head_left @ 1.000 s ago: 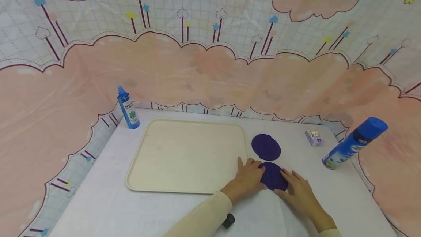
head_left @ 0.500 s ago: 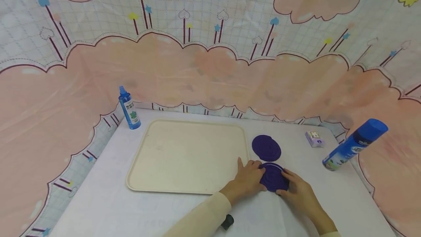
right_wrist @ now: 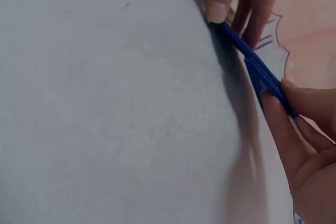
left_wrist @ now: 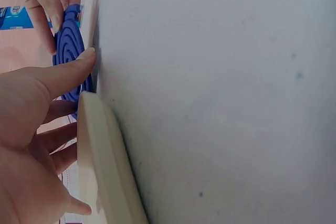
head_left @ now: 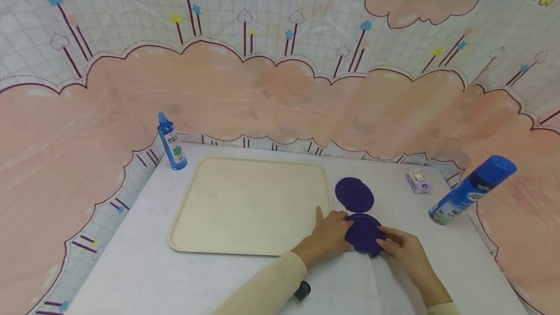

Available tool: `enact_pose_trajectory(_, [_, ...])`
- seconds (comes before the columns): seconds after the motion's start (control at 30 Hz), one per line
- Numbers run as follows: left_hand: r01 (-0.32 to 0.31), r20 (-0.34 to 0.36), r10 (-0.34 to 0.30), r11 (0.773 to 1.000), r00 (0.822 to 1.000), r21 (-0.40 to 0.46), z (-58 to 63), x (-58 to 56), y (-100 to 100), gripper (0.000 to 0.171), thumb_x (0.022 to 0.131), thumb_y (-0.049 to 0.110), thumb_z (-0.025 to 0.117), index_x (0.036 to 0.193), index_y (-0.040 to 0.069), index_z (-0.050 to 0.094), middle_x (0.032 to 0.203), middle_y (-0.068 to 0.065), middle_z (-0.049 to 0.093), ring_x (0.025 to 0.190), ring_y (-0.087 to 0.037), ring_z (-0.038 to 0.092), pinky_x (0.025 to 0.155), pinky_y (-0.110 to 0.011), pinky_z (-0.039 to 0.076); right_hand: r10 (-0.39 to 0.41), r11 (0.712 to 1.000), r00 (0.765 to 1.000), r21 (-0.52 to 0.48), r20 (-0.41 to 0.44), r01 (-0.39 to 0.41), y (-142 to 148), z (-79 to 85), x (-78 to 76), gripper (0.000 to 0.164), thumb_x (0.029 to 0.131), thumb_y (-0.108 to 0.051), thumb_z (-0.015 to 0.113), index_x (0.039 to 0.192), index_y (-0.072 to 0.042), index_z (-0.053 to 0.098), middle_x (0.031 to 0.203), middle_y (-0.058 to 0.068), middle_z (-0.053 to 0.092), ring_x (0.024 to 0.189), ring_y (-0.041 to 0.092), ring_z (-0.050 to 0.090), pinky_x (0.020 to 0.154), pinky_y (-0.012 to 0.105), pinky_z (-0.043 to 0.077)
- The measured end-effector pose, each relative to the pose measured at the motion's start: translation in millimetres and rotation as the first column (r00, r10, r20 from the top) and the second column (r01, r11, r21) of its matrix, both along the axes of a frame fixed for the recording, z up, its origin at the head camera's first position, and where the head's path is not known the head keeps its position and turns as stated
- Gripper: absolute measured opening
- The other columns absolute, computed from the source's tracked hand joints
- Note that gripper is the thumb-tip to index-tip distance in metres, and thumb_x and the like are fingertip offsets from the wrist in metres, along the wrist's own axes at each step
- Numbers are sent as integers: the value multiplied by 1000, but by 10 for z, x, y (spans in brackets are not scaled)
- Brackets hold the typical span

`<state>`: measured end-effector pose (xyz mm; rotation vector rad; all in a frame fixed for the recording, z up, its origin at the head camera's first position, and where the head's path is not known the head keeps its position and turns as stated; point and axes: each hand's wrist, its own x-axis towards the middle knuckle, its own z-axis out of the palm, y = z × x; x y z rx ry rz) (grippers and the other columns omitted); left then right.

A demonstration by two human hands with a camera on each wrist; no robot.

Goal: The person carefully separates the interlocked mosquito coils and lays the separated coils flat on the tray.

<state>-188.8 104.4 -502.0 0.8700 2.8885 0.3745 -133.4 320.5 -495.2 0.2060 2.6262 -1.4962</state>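
A dark blue spiral mosquito coil point(head_left: 363, 234) lies between my two hands, right of the tray. My left hand point(head_left: 328, 236) grips its left edge, thumb at the near side and fingers behind, as the left wrist view shows. My right hand point(head_left: 407, 253) pinches the right edge between thumb and fingertips. Seen nearly edge-on in the right wrist view, the coil point(right_wrist: 262, 80) is tilted, with one layer splayed from the other near my right fingers. A second dark blue mosquito coil point(head_left: 354, 194) lies flat just beyond.
A cream tray point(head_left: 249, 208) lies left of my hands, its right edge beside my left hand. A blue spray bottle point(head_left: 172, 144) stands back left, a blue aerosol can point(head_left: 472, 189) at right, a small purple box point(head_left: 418, 183) back right. A black object point(head_left: 302, 290) sits near my left sleeve.
My right hand has gone from spread fingers at the coil's edge to a pinch on it, shifting slightly right. The coil's right part has turned and swung toward me. My left hand stays put.
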Motion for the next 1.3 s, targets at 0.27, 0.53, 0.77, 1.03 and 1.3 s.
enact_pose_trajectory(0.27, [-20, 74, 11, 993, 997, 117, 95, -71, -119, 69, 84, 44, 81, 146, 26, 56, 150, 5, 58, 143, -15, 51, 122, -70, 26, -1, 984, 1000, -178, -26, -4, -37, 116, -50, 52, 98, -12, 68, 142, 10, 51, 144, 26, 57, 96, -6, 70, 82, 18, 62])
enact_pose_trajectory(0.53, [-2, 74, -23, 946, 997, 323, 412, -219, -370, 73, 84, 26, 84, 148, 9, 53, 150, -8, 52, 137, -23, 56, 117, -36, 47, 24, 982, 995, -185, -96, -42, -209, 392, -247, 53, 98, -17, 69, 142, 7, 52, 141, 13, 62, 99, -8, 70, 84, 18, 62])
enact_pose_trajectory(0.77, [-73, 153, -27, 789, 988, 609, 635, -399, -691, 73, 79, 7, 87, 145, 3, 56, 147, -13, 52, 111, -23, 68, 95, -28, 60, 52, 974, 986, -209, -159, -85, -470, 661, -455, 49, 99, -15, 67, 142, 5, 54, 131, 4, 69, 97, -5, 71, 84, 19, 62])
enact_pose_trajectory(1.03, [-28, 50, -14, 665, 999, 746, 901, -484, -1100, 59, 84, 4, 80, 139, -2, 59, 143, -17, 56, 103, -27, 70, 91, -31, 63, 54, 967, 970, -231, -237, -110, -837, 925, -651, 45, 98, -15, 69, 138, 2, 59, 121, -3, 72, 95, -5, 72, 82, 18, 62])
enact_pose_trajectory(1.3, [-12, -25, 58, 565, 998, 825, 1120, -492, -1503, 45, 89, -1, 75, 133, -2, 65, 135, -19, 61, 97, -30, 72, 89, -31, 63, 114, 945, 939, -257, -325, -204, -1195, 1136, -786, 41, 96, -8, 70, 135, 0, 61, 116, -10, 73, 92, -1, 73, 81, 23, 63])
